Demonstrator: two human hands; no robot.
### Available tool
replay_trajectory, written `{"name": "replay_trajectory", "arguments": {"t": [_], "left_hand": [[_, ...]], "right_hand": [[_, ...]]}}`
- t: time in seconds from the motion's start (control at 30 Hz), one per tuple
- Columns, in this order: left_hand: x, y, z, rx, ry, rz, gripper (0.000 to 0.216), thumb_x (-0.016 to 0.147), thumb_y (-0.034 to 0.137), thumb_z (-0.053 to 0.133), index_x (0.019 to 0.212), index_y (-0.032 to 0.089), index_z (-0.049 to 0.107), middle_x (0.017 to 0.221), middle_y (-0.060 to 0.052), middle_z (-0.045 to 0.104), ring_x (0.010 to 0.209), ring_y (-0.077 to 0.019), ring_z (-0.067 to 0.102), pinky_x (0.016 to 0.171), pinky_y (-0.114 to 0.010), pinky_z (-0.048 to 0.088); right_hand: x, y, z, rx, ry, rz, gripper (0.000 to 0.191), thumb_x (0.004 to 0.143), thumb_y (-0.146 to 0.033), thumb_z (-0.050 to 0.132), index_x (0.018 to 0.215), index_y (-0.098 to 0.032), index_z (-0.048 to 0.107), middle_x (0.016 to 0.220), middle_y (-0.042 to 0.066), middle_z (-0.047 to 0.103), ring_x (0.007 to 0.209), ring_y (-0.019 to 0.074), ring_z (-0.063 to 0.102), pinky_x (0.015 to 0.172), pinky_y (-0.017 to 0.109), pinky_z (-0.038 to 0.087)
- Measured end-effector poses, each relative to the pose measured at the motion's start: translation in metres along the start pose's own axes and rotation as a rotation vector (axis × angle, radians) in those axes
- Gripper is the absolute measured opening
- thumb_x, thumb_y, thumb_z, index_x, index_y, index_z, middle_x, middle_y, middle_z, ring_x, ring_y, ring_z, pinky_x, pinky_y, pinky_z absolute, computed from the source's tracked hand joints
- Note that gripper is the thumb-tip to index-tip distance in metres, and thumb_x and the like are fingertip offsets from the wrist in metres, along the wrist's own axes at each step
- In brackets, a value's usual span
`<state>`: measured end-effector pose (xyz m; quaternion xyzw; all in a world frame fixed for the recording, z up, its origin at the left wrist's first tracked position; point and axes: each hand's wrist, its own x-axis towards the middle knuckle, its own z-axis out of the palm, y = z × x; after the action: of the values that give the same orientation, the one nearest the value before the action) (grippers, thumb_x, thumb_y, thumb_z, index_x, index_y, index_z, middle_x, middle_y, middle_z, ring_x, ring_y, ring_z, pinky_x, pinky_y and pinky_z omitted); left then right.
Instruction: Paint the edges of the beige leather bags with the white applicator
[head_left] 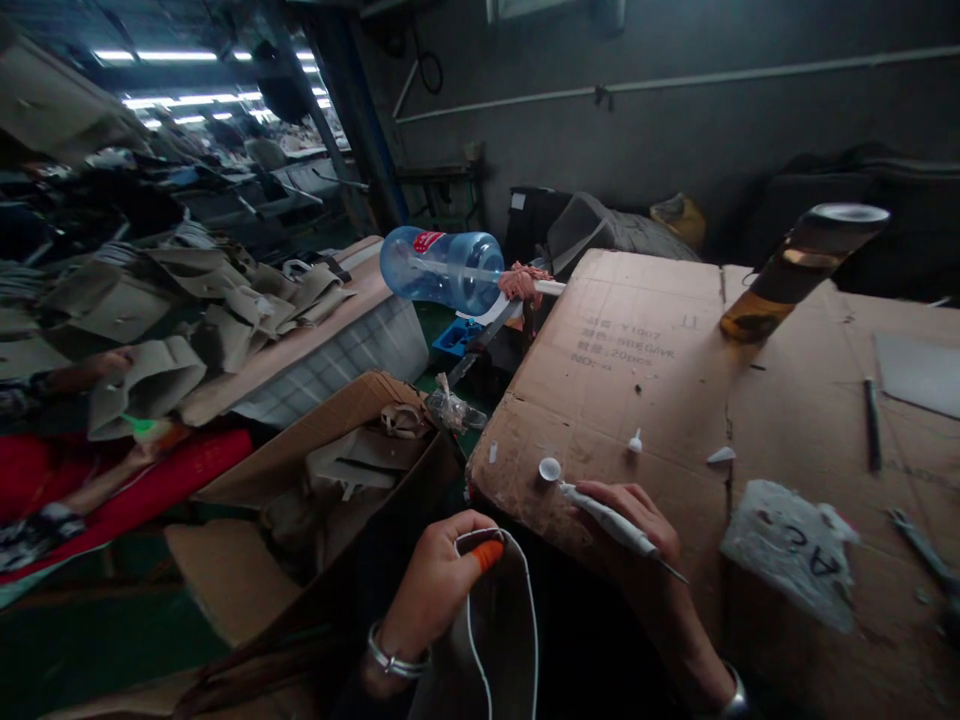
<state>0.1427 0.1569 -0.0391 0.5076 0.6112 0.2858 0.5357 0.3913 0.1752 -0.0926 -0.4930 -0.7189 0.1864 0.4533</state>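
My left hand (433, 590) is closed around the top of a grey shoe upper with a white-edged rim (495, 630), thumb pressed by an orange tab (487, 553). My right hand (634, 530) grips a white pen-like applicator tool (604, 520), its thin metal tip pointing right and its other end by a small white cap (550, 468) on the cardboard-covered table (675, 380). A small white nozzle tip (635, 441) stands just beyond the hand.
A brown liquid bottle (795, 270) stands at the far right of the cardboard. A blue water bottle (442, 268) lies behind. An open carton of grey cut pieces (360, 460) sits left; a white marked pad (787, 550) and pen (872, 425) lie right.
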Motion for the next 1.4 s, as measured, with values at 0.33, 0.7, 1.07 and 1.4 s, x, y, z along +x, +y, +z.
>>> {"name": "replay_trajectory", "arguments": {"t": [0.33, 0.7, 1.07, 1.4], "left_hand": [[0.011, -0.005, 0.013, -0.029, -0.034, -0.022, 0.011, 0.077, 0.024, 0.070, 0.083, 0.016, 0.074, 0.082, -0.003, 0.076, 0.077, -0.0186, 0.068, 0.071, -0.027, 0.048], [0.003, 0.001, 0.024, 0.043, -0.022, -0.022, 0.013, 0.076, 0.026, 0.072, 0.083, 0.017, 0.079, 0.082, -0.004, 0.079, 0.080, -0.0209, 0.071, 0.070, -0.027, 0.050], [0.002, -0.001, 0.027, 0.072, -0.033, 0.009, 0.012, 0.078, 0.026, 0.072, 0.083, 0.018, 0.079, 0.084, -0.003, 0.079, 0.082, -0.0213, 0.071, 0.072, -0.027, 0.050], [-0.003, 0.000, 0.029, 0.099, -0.012, 0.147, 0.011, 0.081, 0.020, 0.069, 0.082, 0.019, 0.080, 0.084, -0.002, 0.075, 0.083, -0.0177, 0.068, 0.075, -0.026, 0.047]], "right_hand": [[0.002, -0.006, -0.003, 0.214, 0.139, 0.330, 0.024, 0.085, -0.043, 0.075, 0.103, -0.028, 0.072, 0.099, 0.002, 0.076, 0.089, 0.0214, 0.070, 0.079, 0.035, 0.055], [0.014, -0.046, 0.000, 0.743, -0.075, 0.664, 0.029, 0.084, -0.048, 0.073, 0.080, -0.020, 0.066, 0.070, -0.002, 0.065, 0.065, 0.0123, 0.060, 0.061, 0.023, 0.048], [0.009, -0.036, 0.006, 0.755, -0.121, 0.723, 0.030, 0.083, -0.048, 0.075, 0.087, -0.020, 0.064, 0.074, -0.003, 0.060, 0.068, 0.0116, 0.053, 0.062, 0.024, 0.044], [0.022, -0.043, -0.002, 0.629, -0.201, 0.642, 0.036, 0.086, -0.053, 0.069, 0.077, -0.019, 0.061, 0.068, -0.003, 0.057, 0.064, 0.0109, 0.050, 0.058, 0.024, 0.040]]}}
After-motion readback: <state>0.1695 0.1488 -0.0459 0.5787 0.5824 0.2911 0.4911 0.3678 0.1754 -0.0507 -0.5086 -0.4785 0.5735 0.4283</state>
